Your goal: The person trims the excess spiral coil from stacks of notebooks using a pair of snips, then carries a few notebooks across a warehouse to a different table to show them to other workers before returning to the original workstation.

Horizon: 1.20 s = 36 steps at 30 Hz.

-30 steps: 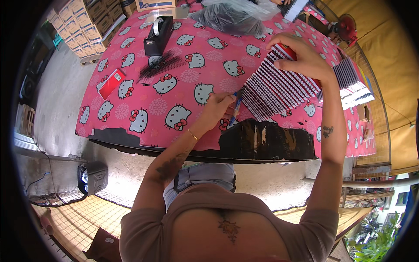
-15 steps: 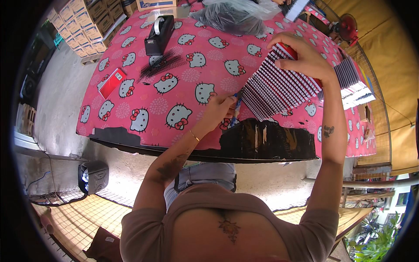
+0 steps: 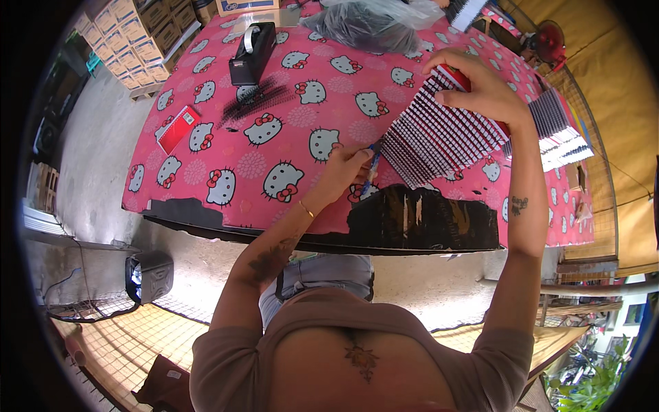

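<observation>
A stack of spiral-bound notebooks [image 3: 443, 134] with red covers stands to the right on the table, dark coil edges facing up. My right hand [image 3: 480, 93] spans its far end, thumb on one side and fingers round the other. Closed round a small blue-handled hand tool [image 3: 375, 159], my left hand [image 3: 349, 168] is at the stack's near left corner. The tool's tip reaches the coil ends; its exact kind is hard to make out. Loose black plastic coils [image 3: 257, 103] and a single red spiral notebook [image 3: 178, 129] lie farther left.
A black tape dispenser [image 3: 252, 58] stands behind the coils, and a filled plastic bag [image 3: 364, 29] lies at the back. More notebooks [image 3: 557, 130] are piled at the right. The pink patterned cover [image 3: 237, 223] is torn at the table's front edge. Cartons [image 3: 141, 44] stack beyond, left.
Both hands keep nearly the same places, on the stack and on the tool. The whole view has shifted very slightly.
</observation>
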Each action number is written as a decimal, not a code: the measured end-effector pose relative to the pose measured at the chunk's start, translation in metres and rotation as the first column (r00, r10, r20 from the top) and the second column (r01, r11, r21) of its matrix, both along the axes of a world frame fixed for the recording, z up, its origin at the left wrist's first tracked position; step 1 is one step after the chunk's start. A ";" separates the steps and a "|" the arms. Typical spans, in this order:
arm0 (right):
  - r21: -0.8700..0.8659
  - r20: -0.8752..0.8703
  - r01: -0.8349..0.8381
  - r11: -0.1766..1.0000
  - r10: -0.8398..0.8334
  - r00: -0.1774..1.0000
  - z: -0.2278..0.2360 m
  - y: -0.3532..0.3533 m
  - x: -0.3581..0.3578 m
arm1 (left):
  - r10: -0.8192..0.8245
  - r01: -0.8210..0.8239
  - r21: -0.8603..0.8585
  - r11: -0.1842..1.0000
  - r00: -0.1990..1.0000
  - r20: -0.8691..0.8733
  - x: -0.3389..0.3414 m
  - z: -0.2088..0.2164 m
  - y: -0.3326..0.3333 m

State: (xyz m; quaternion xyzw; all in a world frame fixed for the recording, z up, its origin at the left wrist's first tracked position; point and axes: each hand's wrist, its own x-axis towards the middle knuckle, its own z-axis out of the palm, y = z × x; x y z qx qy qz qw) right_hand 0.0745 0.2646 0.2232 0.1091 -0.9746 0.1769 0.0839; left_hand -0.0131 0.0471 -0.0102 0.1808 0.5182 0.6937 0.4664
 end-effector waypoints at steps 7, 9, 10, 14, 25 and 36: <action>0.020 -0.014 0.000 1.000 0.000 1.000 0.000 -0.003 -0.001 | -0.069 0.033 -0.088 0.996 0.898 -0.434 -0.011 -0.020 0.002; 0.013 -0.006 0.004 1.000 -0.004 1.000 0.000 -0.002 -0.001 | -0.067 0.046 -0.068 0.997 0.938 -0.339 -0.007 -0.018 0.002; 0.010 -0.003 0.005 1.000 -0.005 1.000 0.000 -0.002 -0.001 | -0.065 0.050 -0.058 0.997 0.955 -0.291 -0.005 -0.016 0.001; 0.001 0.022 0.014 1.000 -0.014 1.000 -0.001 0.000 0.000 | -0.031 0.036 -0.049 0.998 0.995 0.097 0.000 -0.001 -0.001; -0.011 0.093 0.034 0.999 -0.033 0.995 0.005 -0.005 0.001 | 0.063 -0.077 -0.012 0.997 0.892 -0.448 0.005 -0.010 0.001; 0.008 -0.001 0.002 1.000 -0.002 1.000 0.001 -0.004 -0.001 | -0.014 0.016 0.028 0.999 0.996 -0.087 -0.002 -0.015 0.000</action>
